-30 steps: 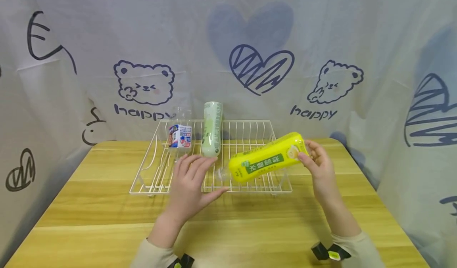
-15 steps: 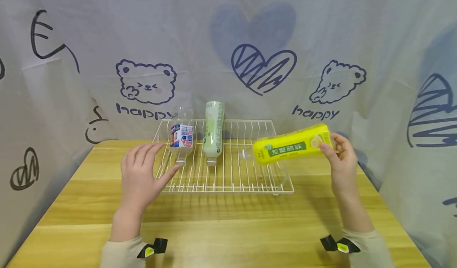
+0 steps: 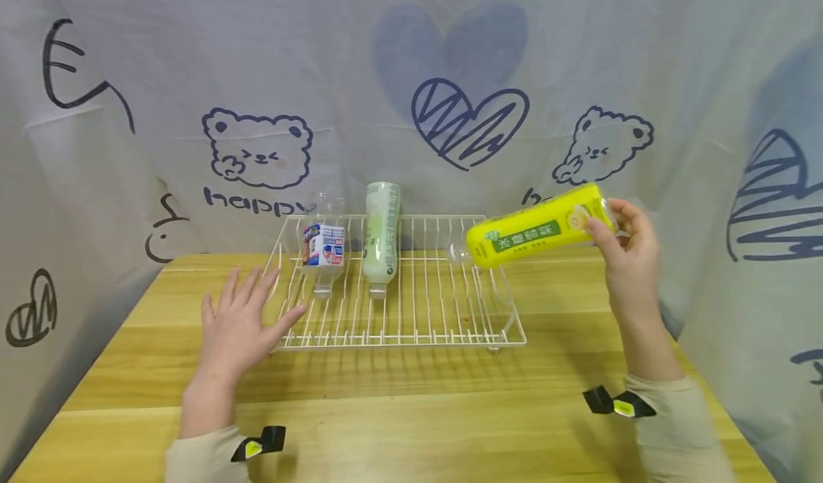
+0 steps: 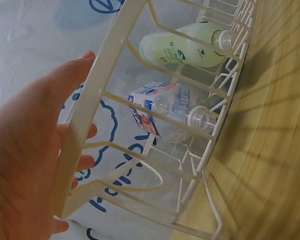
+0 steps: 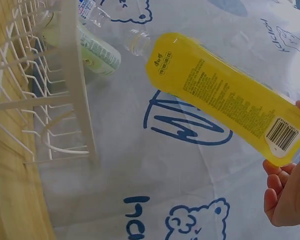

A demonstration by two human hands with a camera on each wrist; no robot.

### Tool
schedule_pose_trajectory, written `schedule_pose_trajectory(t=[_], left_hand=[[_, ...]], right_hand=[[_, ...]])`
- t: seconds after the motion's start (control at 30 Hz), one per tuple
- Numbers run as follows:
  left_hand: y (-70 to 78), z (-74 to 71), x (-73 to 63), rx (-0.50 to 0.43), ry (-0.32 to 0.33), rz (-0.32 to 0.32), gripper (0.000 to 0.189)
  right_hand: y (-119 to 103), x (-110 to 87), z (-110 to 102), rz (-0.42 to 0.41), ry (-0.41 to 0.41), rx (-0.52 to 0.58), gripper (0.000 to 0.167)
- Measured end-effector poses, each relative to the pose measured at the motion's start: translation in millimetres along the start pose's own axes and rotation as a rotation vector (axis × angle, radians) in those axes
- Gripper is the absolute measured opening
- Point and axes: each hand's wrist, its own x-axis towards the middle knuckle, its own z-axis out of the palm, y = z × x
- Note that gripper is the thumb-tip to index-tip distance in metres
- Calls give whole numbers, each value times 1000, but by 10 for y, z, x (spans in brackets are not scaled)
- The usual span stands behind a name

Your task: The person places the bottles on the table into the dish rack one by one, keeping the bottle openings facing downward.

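My right hand [image 3: 630,261] grips the base end of a yellow drink bottle [image 3: 534,229], its neck pointing left and slightly down above the right side of a white wire rack [image 3: 411,340]. In the right wrist view the bottle [image 5: 215,90] shows its barcode side, clear of the rack. Near the rack's left edge my left hand [image 3: 238,326] is spread with straight fingers, holding nothing; in the left wrist view it lies beside the rack's frame, and whether it touches cannot be told. A clear bottle with a printed label [image 3: 323,247] and a pale green bottle [image 3: 382,236] lean in the rack, necks toward me.
The rack stands on a wooden table [image 3: 398,411]. Behind and at both sides hangs a pale cloth [image 3: 360,76] with blue drawings. Each sleeve carries a black strap.
The yellow bottle, in my right hand, has moved right and up. My left hand has moved left from the front of the rack to its left edge, fingers spreading.
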Motion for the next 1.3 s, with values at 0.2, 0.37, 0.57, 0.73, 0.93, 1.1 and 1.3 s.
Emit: schedule_pose_trajectory(t=[0.2, 0.37, 0.57, 0.73, 0.93, 1.1, 1.3], left_hand=[[-87, -20, -12, 6, -120, -45, 86], [-125, 9, -11, -11, -178, -53, 85], [-147, 21, -12, -25, -196, -62, 89], [-149, -2, -15, -36, -193, -69, 92], [-155, 10, -22, -51, -194, -74, 92], [-131, 18, -5, -58, -189, -65, 92], [-100, 14, 6, -58, -197, -64, 92]], right_hand=[[-142, 280, 199, -57, -97, -182, 44], [-265, 492, 446, -87, -210, -335, 57], [-384, 654, 730, -93, -338, -426, 66], [-466, 732, 936, -75, -428, -503, 73], [-470, 767, 1163, -66, -512, -627, 76], [-392, 759, 1317, -87, -551, -722, 73], [-274, 697, 1455, -97, -589, -772, 71]])
